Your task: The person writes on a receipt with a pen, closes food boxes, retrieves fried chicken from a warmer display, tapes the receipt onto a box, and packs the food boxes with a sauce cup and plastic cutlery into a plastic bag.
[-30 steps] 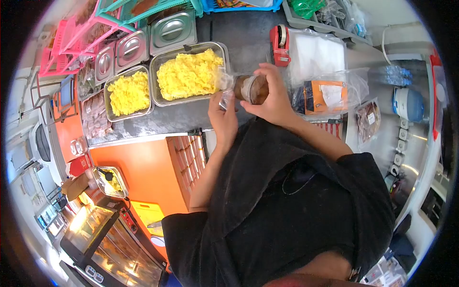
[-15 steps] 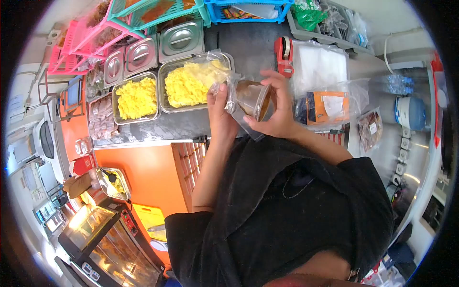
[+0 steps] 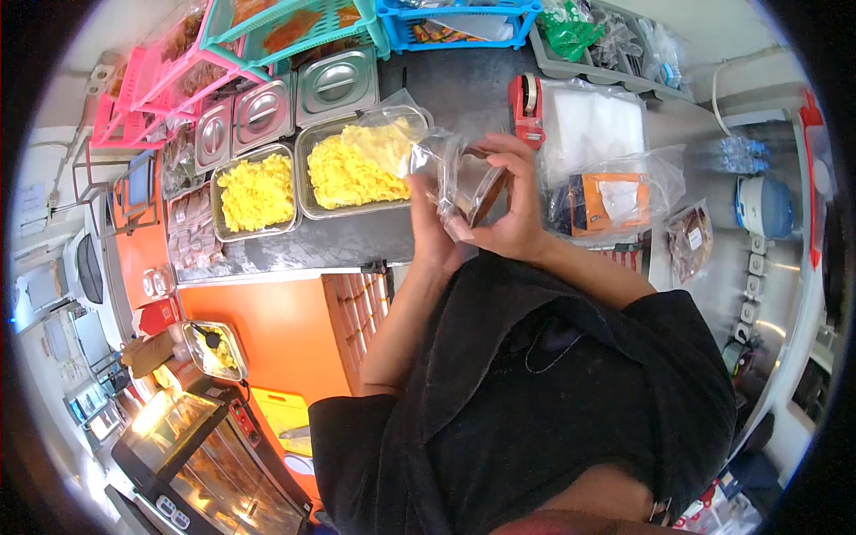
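My right hand (image 3: 519, 196) curls its fingers round the rim of a clear round plastic tub (image 3: 486, 198) with something brown in it. Beside it, my left hand (image 3: 432, 227) grips a thin clear plastic bag (image 3: 430, 159), which lies against the tub's left side. Whether the tub is inside the bag, I cannot tell. Just beyond my left hand stands a tray of yellow crumbly food (image 3: 352, 169), partly seen through the plastic. A smaller tray of yellow food (image 3: 257, 189) is to its left.
Lidded steel pans (image 3: 337, 85) and coloured baskets (image 3: 294, 31) line the back left. A red tape dispenser (image 3: 526, 111) sits right of the hands, near a stack of white plastic bags (image 3: 596, 125) and an orange packet (image 3: 615, 198). A heated display cabinet (image 3: 214, 464) stands at lower left.
My left hand has moved right, closer to the tub, bringing the plastic bag against it. The tub has turned slightly in my right hand.
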Demonstrator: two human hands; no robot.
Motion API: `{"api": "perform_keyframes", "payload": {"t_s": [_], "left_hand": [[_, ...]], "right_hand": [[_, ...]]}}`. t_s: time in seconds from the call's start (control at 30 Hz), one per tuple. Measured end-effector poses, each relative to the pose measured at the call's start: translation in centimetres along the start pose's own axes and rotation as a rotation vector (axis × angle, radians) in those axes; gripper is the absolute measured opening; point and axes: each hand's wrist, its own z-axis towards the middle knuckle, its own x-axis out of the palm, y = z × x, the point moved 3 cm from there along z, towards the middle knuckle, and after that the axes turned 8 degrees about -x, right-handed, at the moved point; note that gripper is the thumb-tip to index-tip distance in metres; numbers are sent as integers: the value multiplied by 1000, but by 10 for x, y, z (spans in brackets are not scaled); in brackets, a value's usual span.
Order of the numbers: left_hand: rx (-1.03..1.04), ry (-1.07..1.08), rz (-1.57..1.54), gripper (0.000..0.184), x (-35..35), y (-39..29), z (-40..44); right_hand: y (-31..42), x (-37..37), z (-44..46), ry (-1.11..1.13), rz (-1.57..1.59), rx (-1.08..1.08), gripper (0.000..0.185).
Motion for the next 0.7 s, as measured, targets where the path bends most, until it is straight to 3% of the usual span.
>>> {"api": "perform_keyframes", "payload": {"t_s": [0.1, 0.2, 0.37, 0.5, 0.57, 0.6, 0.7], "left_hand": [[94, -25, -22, 59, -1, -21, 9], [220, -61, 154, 56, 14, -34, 17], [-44, -17, 76, 48, 8, -18, 25], [-107, -98, 62, 54, 6, 0, 17], [-147, -159, -9, 55, 1, 1, 18], [-118, -104, -17, 55, -1, -1, 19], [-108, 130, -178, 53, -14, -3, 20]], "right_hand": [[1, -4, 0, 10, -15, 39, 83], [4, -5, 2, 34, -53, 10, 84], [1, -2, 5, 30, -82, -47, 85], [-5, -3, 0, 27, -75, -40, 86], [-3, -9, 7, 129, -9, -4, 89], [-3, -12, 9, 178, 21, 17, 90], [-12, -23, 6, 25, 69, 205, 74]]}}
